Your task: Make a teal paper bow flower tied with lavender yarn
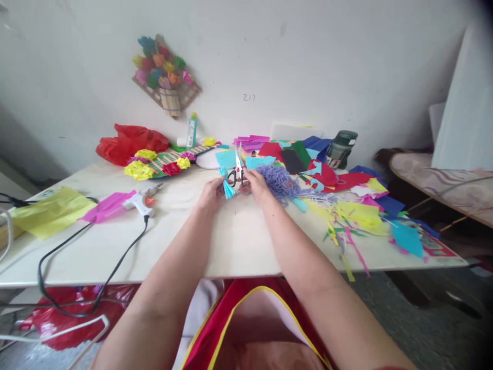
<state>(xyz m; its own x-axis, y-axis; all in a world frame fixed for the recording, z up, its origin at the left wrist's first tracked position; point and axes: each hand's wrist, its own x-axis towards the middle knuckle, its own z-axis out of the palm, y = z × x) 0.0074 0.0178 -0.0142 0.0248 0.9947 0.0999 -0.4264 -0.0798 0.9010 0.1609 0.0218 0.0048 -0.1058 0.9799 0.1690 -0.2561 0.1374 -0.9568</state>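
Observation:
My left hand [211, 194] pinches a small folded bundle of light blue crepe paper [227, 184] above the middle of the table. Beside it, my right hand [257, 185] is closed around a pair of scissors [238, 163] with dark handles, its blades pointing away from me and slightly apart. The paper is close to the scissors' handles, not between the blades. Just past my right hand lies a heap of crinkled purple yarn [279, 180]. Flat light blue paper [227, 158] rests behind the scissors.
A glue gun [141, 204] with a black cord lies left, near yellow paper [57, 208]. A flower-decorated green piece [162, 162], red crepe paper [131, 144] and a glue tube [191, 131] are behind. Coloured scraps [360, 216] and a dark green bottle [341, 149] occupy the right.

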